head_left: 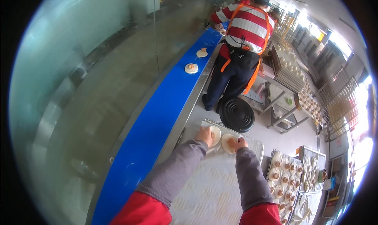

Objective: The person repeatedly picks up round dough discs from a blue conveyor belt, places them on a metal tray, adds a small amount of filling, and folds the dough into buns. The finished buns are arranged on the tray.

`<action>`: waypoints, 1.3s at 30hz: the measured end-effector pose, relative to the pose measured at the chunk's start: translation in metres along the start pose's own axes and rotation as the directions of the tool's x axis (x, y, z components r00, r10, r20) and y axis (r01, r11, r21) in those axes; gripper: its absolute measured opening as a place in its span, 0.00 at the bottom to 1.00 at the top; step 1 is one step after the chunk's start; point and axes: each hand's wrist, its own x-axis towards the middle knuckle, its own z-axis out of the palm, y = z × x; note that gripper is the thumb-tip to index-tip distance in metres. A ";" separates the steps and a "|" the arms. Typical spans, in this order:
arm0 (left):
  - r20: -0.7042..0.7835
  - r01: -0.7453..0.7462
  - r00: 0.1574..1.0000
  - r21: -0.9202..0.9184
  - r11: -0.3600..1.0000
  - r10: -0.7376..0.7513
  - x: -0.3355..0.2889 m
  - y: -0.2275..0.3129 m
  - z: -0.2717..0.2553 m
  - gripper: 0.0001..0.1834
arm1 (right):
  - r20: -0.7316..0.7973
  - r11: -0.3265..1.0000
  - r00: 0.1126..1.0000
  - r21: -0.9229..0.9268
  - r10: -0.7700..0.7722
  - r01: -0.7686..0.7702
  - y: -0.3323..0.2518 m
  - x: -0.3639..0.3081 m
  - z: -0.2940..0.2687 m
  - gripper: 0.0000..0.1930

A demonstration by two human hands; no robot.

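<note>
Two pale, flat dough rounds with tan filling lie side by side at the far edge of a lined baking tray (212,185). At the left edge of the left dough round (215,135), my left hand (204,136) has its fingers curled around the rim. My right hand (238,144) is closed at the right side of the right dough round (227,144), its fingers over the edge and close to the filling. Both hands' fingertips are partly hidden. The tray's paper liner shows faint brownish marks.
A blue conveyor belt (157,111) on my left carries two filled dough rounds (191,68). Ahead, a person (246,40) in red-and-white stripes works at it. Behind them stands a black round stool (237,114). Trays of filled dough (284,181) sit at lower right; a steel table (281,93) stands beyond.
</note>
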 end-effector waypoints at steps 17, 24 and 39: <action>-0.444 0.026 0.894 -0.081 0.996 -0.059 0.131 -0.143 -0.148 0.08 | -0.024 0.812 0.817 0.094 -0.577 0.576 -0.022 -0.099 -0.054 0.14; -0.392 -0.155 0.889 0.225 0.962 0.235 0.162 -0.178 -0.135 0.20 | 0.162 0.757 0.739 0.111 -0.653 0.644 -0.092 -0.093 -0.033 0.11; -0.428 -0.255 0.869 0.044 0.966 0.249 0.019 -0.224 -0.158 0.08 | 0.112 0.603 0.603 -0.039 -0.790 0.797 -0.288 0.088 0.134 0.22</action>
